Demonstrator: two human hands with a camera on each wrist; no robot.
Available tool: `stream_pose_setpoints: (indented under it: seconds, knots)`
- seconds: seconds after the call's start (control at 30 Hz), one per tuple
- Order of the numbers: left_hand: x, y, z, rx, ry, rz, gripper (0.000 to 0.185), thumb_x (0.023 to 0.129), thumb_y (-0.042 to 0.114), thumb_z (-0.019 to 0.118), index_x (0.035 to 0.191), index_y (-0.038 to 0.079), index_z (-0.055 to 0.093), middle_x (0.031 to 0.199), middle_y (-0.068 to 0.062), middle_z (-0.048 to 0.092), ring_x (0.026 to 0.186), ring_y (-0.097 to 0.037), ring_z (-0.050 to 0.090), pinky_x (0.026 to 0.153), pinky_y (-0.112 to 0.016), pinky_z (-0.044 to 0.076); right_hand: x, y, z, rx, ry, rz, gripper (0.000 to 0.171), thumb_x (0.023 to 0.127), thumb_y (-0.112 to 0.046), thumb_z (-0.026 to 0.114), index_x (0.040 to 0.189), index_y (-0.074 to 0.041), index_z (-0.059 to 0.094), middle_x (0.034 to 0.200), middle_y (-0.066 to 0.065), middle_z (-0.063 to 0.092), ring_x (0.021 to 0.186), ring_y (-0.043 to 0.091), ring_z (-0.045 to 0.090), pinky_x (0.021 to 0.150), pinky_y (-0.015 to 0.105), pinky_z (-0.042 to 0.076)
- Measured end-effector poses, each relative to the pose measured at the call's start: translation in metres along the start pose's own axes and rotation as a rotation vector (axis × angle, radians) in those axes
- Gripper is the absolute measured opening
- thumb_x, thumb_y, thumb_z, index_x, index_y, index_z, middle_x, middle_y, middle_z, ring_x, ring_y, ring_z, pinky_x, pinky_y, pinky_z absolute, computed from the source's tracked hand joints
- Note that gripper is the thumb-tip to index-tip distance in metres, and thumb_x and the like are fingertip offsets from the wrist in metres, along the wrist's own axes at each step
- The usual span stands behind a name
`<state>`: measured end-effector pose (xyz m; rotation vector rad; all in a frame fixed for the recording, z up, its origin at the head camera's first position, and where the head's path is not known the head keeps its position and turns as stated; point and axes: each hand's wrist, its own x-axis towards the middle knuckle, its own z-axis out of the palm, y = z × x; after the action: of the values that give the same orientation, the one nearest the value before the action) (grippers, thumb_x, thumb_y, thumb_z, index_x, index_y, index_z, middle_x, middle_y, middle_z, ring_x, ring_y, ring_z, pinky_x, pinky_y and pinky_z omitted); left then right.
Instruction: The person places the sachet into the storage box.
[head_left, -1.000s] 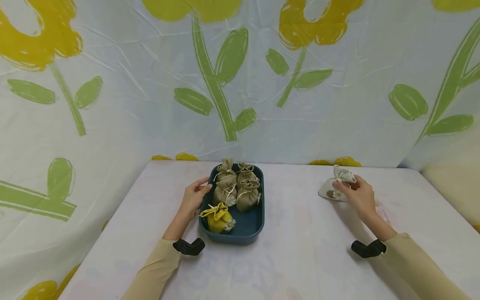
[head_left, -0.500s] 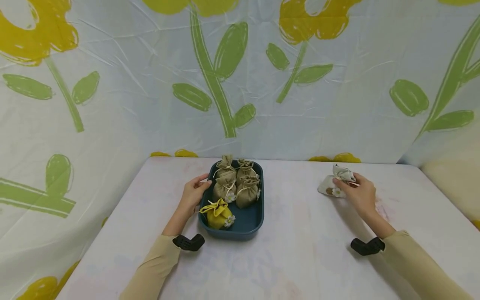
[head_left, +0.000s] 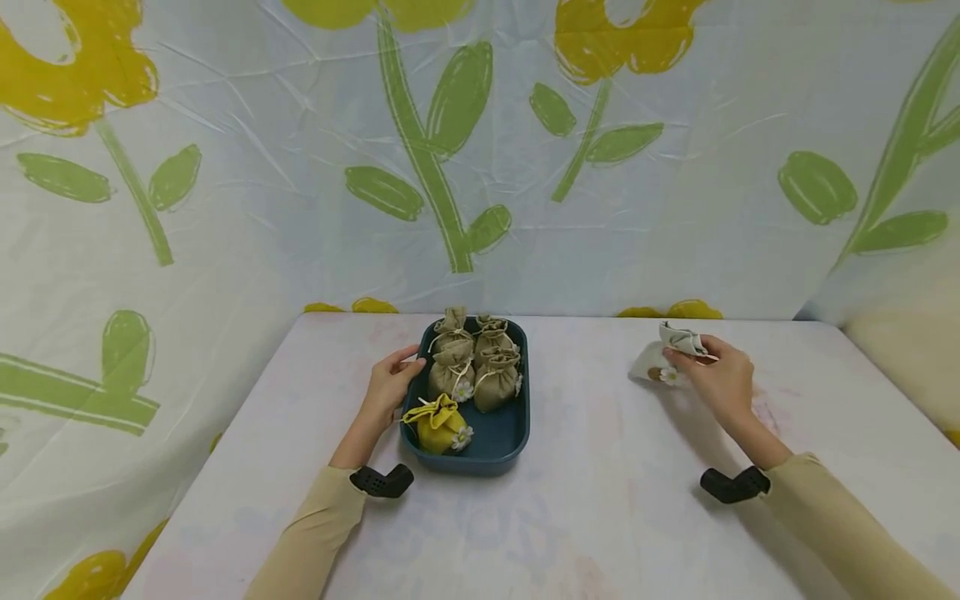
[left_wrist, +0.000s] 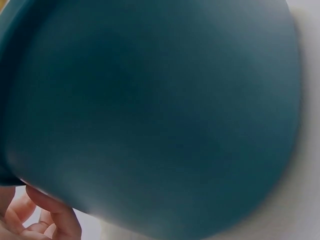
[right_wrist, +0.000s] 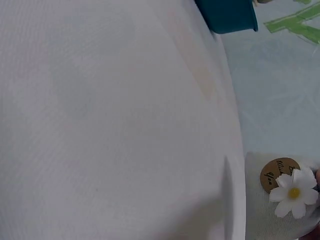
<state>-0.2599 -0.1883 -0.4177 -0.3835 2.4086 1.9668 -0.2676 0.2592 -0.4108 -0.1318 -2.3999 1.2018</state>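
Note:
A dark blue tray (head_left: 504, 442) sits mid-table and holds several tan drawstring pouches (head_left: 480, 367) and one yellow pouch (head_left: 437, 425) at its near left. My left hand (head_left: 390, 387) rests against the tray's left rim, thumb on the edge; the left wrist view is filled by the tray's wall (left_wrist: 160, 110) with fingertips (left_wrist: 50, 220) below it. My right hand (head_left: 716, 375) pinches the gathered neck of a white pouch (head_left: 654, 362) at the far right of the table. A small daisy and a round tag on the white pouch (right_wrist: 280, 195) show in the right wrist view.
The table (head_left: 600, 500) has a pale cloth cover. A flower-printed sheet (head_left: 450, 167) hangs behind it and wraps both sides. The tray's corner (right_wrist: 227, 15) shows at the top of the right wrist view.
The right hand has lifted the white pouch a little by its neck. The left hand stays on the tray's rim.

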Motion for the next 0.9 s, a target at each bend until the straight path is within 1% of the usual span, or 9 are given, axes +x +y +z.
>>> stream_pose_setpoints:
  seconds: [0.07, 0.13, 0.3, 0.4, 0.53, 0.67, 0.73, 0.8, 0.9]
  knots:
    - [0.000, -0.001, -0.001, 0.002, 0.003, -0.001, 0.041, 0.095, 0.023, 0.061, 0.135, 0.013, 0.056, 0.109, -0.014, 0.061, 0.088, -0.016, 0.061, 0.073, -0.023, 0.052, -0.001, -0.006, 0.001, 0.025, -0.001, -0.016, 0.042, 0.080, -0.026, 0.079, 0.109, 0.002, 0.069, 0.078, -0.034, 0.054, 0.064, -0.024, 0.050, 0.056, 0.006, 0.043]
    - [0.001, -0.002, -0.001, 0.002, 0.005, 0.001, 0.041, 0.095, 0.023, 0.061, 0.135, 0.013, 0.056, 0.108, -0.013, 0.062, 0.086, -0.015, 0.060, 0.072, -0.022, 0.052, -0.003, -0.012, 0.003, 0.042, -0.003, -0.032, 0.041, 0.079, -0.026, 0.079, 0.108, 0.002, 0.069, 0.076, -0.039, 0.051, 0.064, -0.023, 0.051, 0.055, 0.007, 0.044]
    - [0.001, 0.001, 0.000, -0.011, -0.005, 0.006, 0.042, 0.096, 0.024, 0.060, 0.136, 0.014, 0.055, 0.108, -0.014, 0.062, 0.082, -0.013, 0.061, 0.070, -0.022, 0.052, -0.007, -0.029, 0.005, 0.058, -0.001, -0.082, 0.039, 0.078, -0.023, 0.081, 0.105, 0.002, 0.070, 0.073, -0.044, 0.049, 0.064, -0.020, 0.053, 0.054, 0.008, 0.043]
    - [0.000, 0.003, 0.001, -0.009, -0.011, -0.005, 0.042, 0.096, 0.025, 0.060, 0.136, 0.015, 0.055, 0.113, -0.016, 0.061, 0.087, -0.016, 0.062, 0.071, -0.022, 0.052, -0.012, -0.041, 0.007, 0.057, 0.003, -0.139, 0.034, 0.076, -0.020, 0.082, 0.102, 0.001, 0.072, 0.074, -0.044, 0.049, 0.067, -0.020, 0.052, 0.056, 0.006, 0.043]
    - [-0.001, 0.003, 0.000, 0.014, -0.006, -0.021, 0.041, 0.096, 0.024, 0.060, 0.136, 0.016, 0.055, 0.115, -0.015, 0.060, 0.090, -0.017, 0.060, 0.071, -0.021, 0.051, -0.021, -0.058, 0.012, 0.065, 0.000, -0.198, 0.029, 0.074, -0.017, 0.083, 0.096, 0.000, 0.073, 0.077, -0.043, 0.051, 0.073, -0.020, 0.052, 0.063, 0.004, 0.042]
    - [-0.001, 0.002, -0.002, 0.019, -0.003, -0.030, 0.042, 0.096, 0.025, 0.060, 0.136, 0.016, 0.055, 0.113, -0.014, 0.060, 0.087, -0.015, 0.059, 0.070, -0.022, 0.051, -0.031, -0.074, 0.016, 0.071, -0.018, -0.217, 0.028, 0.074, -0.018, 0.084, 0.095, -0.002, 0.074, 0.077, -0.041, 0.052, 0.074, -0.017, 0.053, 0.066, 0.007, 0.042]
    - [0.000, 0.002, -0.002, 0.014, -0.007, -0.031, 0.042, 0.095, 0.025, 0.060, 0.136, 0.016, 0.055, 0.113, -0.014, 0.061, 0.086, -0.015, 0.061, 0.070, -0.023, 0.053, -0.035, -0.080, 0.018, 0.080, -0.029, -0.226, 0.028, 0.073, -0.018, 0.084, 0.094, -0.004, 0.074, 0.079, -0.039, 0.055, 0.075, -0.015, 0.054, 0.067, 0.009, 0.043]
    - [0.000, 0.002, -0.001, 0.014, -0.013, -0.031, 0.042, 0.096, 0.026, 0.060, 0.136, 0.016, 0.055, 0.113, -0.014, 0.061, 0.086, -0.014, 0.061, 0.071, -0.023, 0.053, -0.038, -0.086, 0.020, 0.093, -0.044, -0.240, 0.027, 0.073, -0.018, 0.084, 0.095, -0.004, 0.074, 0.081, -0.034, 0.060, 0.076, -0.013, 0.055, 0.069, 0.011, 0.044]
    - [0.002, 0.002, 0.000, 0.012, -0.015, -0.036, 0.042, 0.095, 0.026, 0.060, 0.136, 0.017, 0.055, 0.113, -0.013, 0.061, 0.085, -0.013, 0.061, 0.070, -0.023, 0.053, -0.043, -0.095, 0.023, 0.121, -0.069, -0.256, 0.028, 0.073, -0.017, 0.084, 0.096, -0.005, 0.075, 0.086, -0.019, 0.069, 0.078, -0.012, 0.056, 0.071, 0.011, 0.045]
